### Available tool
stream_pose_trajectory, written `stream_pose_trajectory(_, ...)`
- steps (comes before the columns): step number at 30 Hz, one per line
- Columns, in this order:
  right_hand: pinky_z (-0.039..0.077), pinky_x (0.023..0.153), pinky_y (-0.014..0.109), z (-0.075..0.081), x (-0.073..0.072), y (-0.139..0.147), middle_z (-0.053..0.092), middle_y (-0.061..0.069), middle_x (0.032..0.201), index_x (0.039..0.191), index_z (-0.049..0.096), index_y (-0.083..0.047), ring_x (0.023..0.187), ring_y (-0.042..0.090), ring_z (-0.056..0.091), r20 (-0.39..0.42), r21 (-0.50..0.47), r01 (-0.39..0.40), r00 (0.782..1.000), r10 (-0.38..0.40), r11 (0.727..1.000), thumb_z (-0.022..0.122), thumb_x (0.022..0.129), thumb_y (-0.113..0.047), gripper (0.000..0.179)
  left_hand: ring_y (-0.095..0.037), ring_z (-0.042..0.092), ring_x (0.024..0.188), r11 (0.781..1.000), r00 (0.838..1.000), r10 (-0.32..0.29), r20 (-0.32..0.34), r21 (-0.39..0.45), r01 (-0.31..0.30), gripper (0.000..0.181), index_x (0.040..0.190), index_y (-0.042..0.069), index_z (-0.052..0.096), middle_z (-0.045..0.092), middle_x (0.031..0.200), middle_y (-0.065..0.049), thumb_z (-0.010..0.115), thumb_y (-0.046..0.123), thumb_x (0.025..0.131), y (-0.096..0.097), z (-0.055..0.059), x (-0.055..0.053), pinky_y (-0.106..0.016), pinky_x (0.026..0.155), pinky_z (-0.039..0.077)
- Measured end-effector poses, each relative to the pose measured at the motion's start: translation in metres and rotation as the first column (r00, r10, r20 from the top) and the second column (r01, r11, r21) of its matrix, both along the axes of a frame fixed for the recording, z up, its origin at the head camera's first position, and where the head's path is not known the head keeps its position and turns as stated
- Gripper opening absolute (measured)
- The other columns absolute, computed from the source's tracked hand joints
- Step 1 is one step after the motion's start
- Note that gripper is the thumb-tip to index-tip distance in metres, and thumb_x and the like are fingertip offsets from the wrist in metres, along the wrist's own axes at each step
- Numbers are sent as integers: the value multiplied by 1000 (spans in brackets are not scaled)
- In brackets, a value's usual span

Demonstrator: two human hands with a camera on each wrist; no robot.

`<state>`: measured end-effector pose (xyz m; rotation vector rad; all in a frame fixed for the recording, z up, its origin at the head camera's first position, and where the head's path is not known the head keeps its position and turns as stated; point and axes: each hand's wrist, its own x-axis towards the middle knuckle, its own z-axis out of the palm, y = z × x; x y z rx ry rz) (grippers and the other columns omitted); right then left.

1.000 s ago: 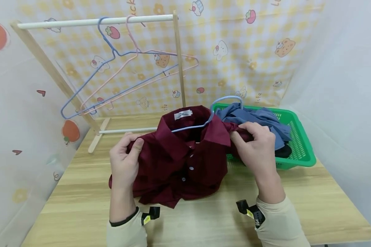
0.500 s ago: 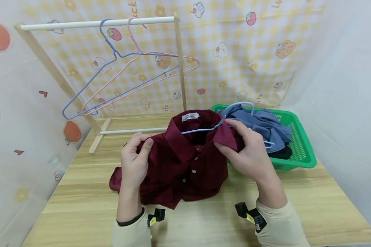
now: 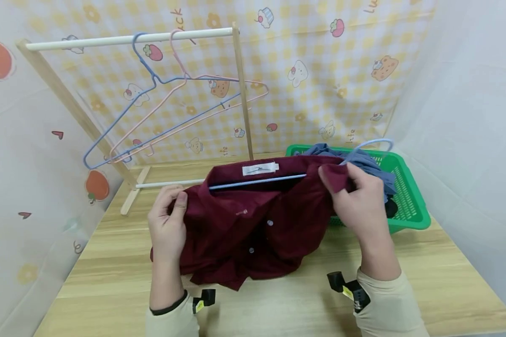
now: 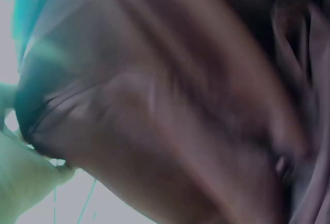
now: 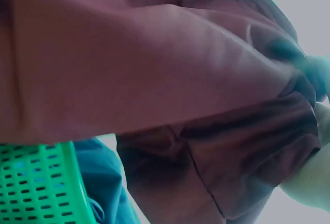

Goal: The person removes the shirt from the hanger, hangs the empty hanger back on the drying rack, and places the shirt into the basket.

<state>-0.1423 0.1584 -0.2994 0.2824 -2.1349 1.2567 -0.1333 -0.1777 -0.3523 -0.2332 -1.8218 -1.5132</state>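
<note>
A dark red buttoned shirt [image 3: 236, 238] is held up over the table, its collar stretched wide with a white label inside. Through the neck opening runs a light blue hanger [image 3: 257, 181], whose hook leans right, above the basket. My left hand [image 3: 167, 224] grips the shirt's left shoulder, thumb on top. On the other side my right hand [image 3: 360, 206] pinches the collar and cloth near the hook. Folds of the shirt fill the left wrist view, blurred, and most of the right wrist view. The hanger's ends are hidden by cloth and hand.
Behind on the left stands a rack [image 3: 109, 41] with a blue hanger [image 3: 122, 110] and a pink hanger [image 3: 162, 100] on its bar. A green basket [image 3: 413, 196] with blue clothes [image 3: 364, 164] and something black sits at the right of the wooden table [image 3: 438, 281].
My right hand has moved right and pulled the collar wide. The hanger's hook has shifted right with it. My left hand went inward, then back left, keeping hold of the shoulder.
</note>
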Motion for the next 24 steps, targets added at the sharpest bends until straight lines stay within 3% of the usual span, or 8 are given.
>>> stream_pose_trajectory(3, 44, 61, 18, 4, 3, 2, 66, -22, 76, 85, 73, -9, 70, 4, 58, 94, -129, 9, 996, 4, 992, 77, 99, -22, 20, 0, 60, 93, 998, 994, 58, 92, -41, -55, 20, 97, -10, 74, 66, 95, 18, 64, 5, 105, -5, -1, -2, -15, 82, 47)
stream_pose_trajectory(6, 44, 62, 19, 7, 6, -2, 64, -23, 76, 85, 70, -9, 71, 5, 58, 141, -173, 21, 990, 4, 985, 76, 101, -23, 22, 0, 62, 94, 988, 980, 86, 180, -142, -61, 14, 99, -4, 80, 74, 93, 7, 70, 5, 102, -4, -6, -4, -16, 88, 46)
stream_pose_trajectory(9, 46, 65, 18, 10, 9, -7, 66, -22, 79, 90, 72, -9, 74, 6, 59, 159, -162, 16, 987, 10, 987, 76, 101, -26, 20, -12, 67, 105, 958, 957, 98, 274, -285, -17, 10, 102, 3, 83, 78, 101, -9, 75, 8, 99, -3, -11, -4, -26, 98, 47)
stream_pose_trajectory(13, 47, 69, 16, 13, 11, -14, 75, -5, 87, 99, 77, -10, 78, 4, 62, 132, -73, -11, 991, 21, 997, 77, 100, -27, 17, -30, 67, 119, 910, 937, 105, 333, -412, 45, 16, 112, 9, 82, 79, 112, -12, 75, 7, 98, -4, -10, -1, -43, 103, 48)
stream_pose_trajectory(16, 47, 68, 17, 13, 11, -18, 77, 8, 89, 113, 74, -14, 75, 3, 62, 146, -8, -36, 989, 37, 999, 76, 100, -30, 20, -30, 67, 121, 931, 970, 48, 240, -362, 44, 33, 124, 7, 76, 77, 118, -14, 63, -8, 97, -2, -6, 2, -39, 104, 48)
stream_pose_trajectory(19, 50, 67, 19, 11, 10, -22, 79, 8, 94, 130, 66, -23, 74, 5, 66, 184, 31, -81, 980, 74, 996, 72, 102, -35, 31, -21, 69, 118, 973, 998, -50, 33, -224, 57, 48, 128, -2, 70, 77, 117, -12, 44, -21, 92, 3, 1, 6, -25, 97, 50)
stream_pose_trajectory(22, 53, 68, 20, 9, 7, -26, 81, 8, 102, 141, 62, -27, 78, 11, 71, 171, 69, -117, 980, 103, 991, 69, 104, -34, 38, -14, 72, 114, 985, 976, -134, -170, -130, 113, 54, 120, -13, 67, 78, 112, -2, 30, -27, 84, 6, 8, 10, -20, 95, 53)
stream_pose_trajectory(24, 52, 68, 21, 8, 6, -27, 81, 9, 101, 136, 64, -24, 78, 16, 71, 144, 96, -111, 985, 96, 989, 69, 105, -33, 33, -10, 73, 110, 984, 957, -153, -247, -128, 124, 55, 113, -16, 68, 78, 109, 4, 27, -28, 79, 7, 12, 12, -18, 85, 52)
